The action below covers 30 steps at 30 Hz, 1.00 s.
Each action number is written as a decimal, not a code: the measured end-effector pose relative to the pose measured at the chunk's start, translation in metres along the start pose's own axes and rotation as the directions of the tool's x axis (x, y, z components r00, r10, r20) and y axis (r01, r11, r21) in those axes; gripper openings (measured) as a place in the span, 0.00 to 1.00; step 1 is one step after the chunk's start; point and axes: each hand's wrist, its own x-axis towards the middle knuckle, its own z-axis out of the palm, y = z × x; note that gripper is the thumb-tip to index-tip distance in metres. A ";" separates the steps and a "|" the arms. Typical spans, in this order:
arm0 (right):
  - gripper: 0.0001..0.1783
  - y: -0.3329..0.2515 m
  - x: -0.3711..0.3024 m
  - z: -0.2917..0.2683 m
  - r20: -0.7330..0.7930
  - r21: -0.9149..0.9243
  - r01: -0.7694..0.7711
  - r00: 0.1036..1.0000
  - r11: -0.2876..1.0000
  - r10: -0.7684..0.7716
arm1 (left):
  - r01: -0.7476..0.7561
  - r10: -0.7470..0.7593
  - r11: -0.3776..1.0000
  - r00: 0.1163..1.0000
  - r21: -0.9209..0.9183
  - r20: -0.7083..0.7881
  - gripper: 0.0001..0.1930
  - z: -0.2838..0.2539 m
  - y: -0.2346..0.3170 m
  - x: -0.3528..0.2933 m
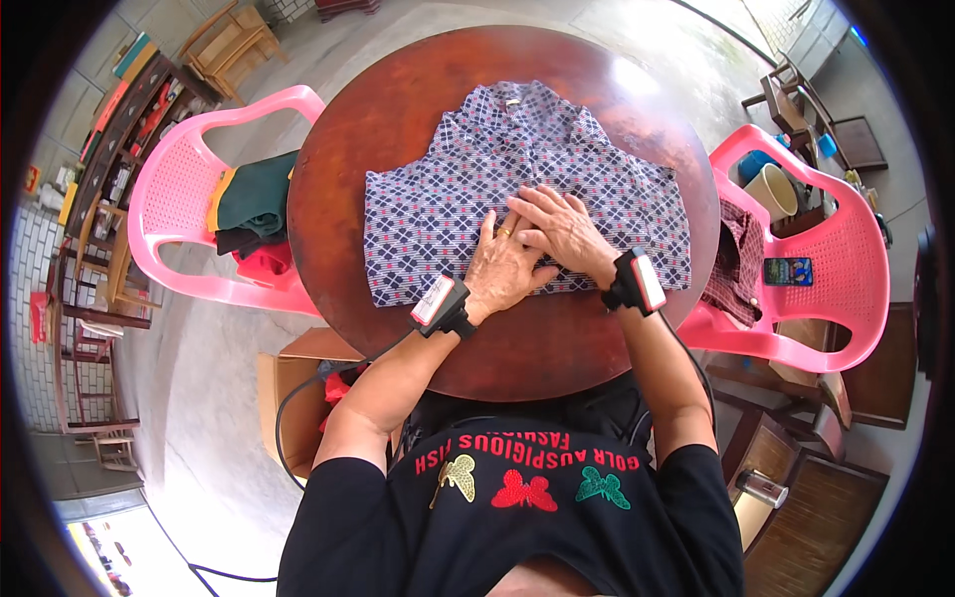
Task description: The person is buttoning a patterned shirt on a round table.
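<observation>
Biggest thing on my feed is the one round table (343, 144), dark reddish-brown with a glossy, slightly blotchy top. Two moulded pink plastic chairs flank it, the left chair (174, 199) and the right chair (831, 244), both with curved arms and a dimpled texture. Then there's one shirt (517, 154), lying spread on the table, collar at the far end, hem toward the wearer: soft-looking cloth, pale with navy clover-ish shapes and tiny red specks, a few wrinkles around the middle. One open cardboard box (286, 398) sits below the table's near left edge. Dark green cloth (254, 194) is heaped on the left chair, maroon cloth (734, 264) on the right chair. I've got two bare hands on the shirt: left hand (497, 267) and right hand (567, 231), fingers stretched out, overlapping at the tips, pressed flat and gripping nothing I can see. Two boxy wrist units (438, 303), one phone (788, 271) on the right chair, one gold ring (504, 231) on the left hand.
</observation>
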 end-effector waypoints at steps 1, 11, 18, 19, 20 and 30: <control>0.29 0.006 0.002 0.002 -0.023 0.003 0.020 1.000 1.000 -0.020 | -0.031 0.032 0.999 0.999 0.015 -0.039 0.29 0.003 -0.002 -0.001; 0.29 0.050 -0.038 -0.038 -0.098 -0.230 -0.251 0.967 0.940 0.234 | -0.020 0.024 0.996 0.999 -0.088 0.044 0.30 -0.017 -0.036 -0.007; 0.28 0.117 -0.112 -0.050 -0.240 -0.152 -0.549 0.827 0.822 0.509 | 0.224 -0.208 0.934 0.974 0.277 -0.088 0.27 -0.051 -0.095 -0.040; 0.27 0.122 -0.118 -0.046 -0.281 -0.089 -0.551 0.813 0.829 0.510 | 0.224 -0.208 0.933 0.974 0.280 -0.087 0.27 -0.050 -0.106 -0.048; 0.27 0.126 -0.122 -0.041 -0.281 -0.087 -0.551 0.813 0.830 0.510 | 0.292 -0.265 0.930 0.954 0.225 -0.141 0.27 -0.048 -0.118 -0.056; 0.26 0.136 -0.124 -0.039 -0.345 -0.087 -0.533 0.809 0.842 0.476 | 0.383 -0.402 0.915 0.887 -0.126 -0.228 0.26 -0.047 -0.129 -0.061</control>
